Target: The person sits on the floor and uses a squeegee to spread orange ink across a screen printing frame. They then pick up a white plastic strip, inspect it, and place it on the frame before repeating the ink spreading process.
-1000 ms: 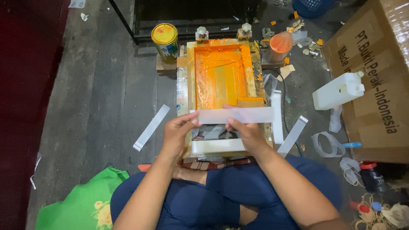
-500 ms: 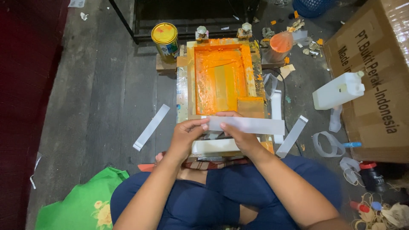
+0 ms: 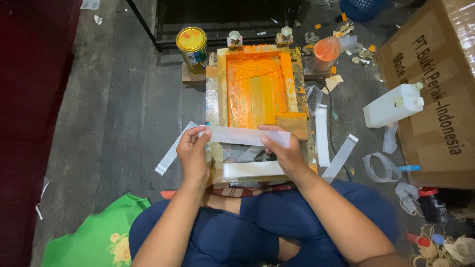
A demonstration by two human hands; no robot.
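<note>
White paper strip (image 3: 247,135) held level, long axis running left to right, across the near edge of the orange-inked screen frame (image 3: 257,89). Left hand (image 3: 192,153) pinched on its left end, right hand (image 3: 284,151) pinched on its right end, both equally near. Strip's underside hidden; another strip (image 3: 252,169) below, partly covered by the wrists.

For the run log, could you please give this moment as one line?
left hand + right hand: hold white strip | over orange-inked screen frame | floor
</note>
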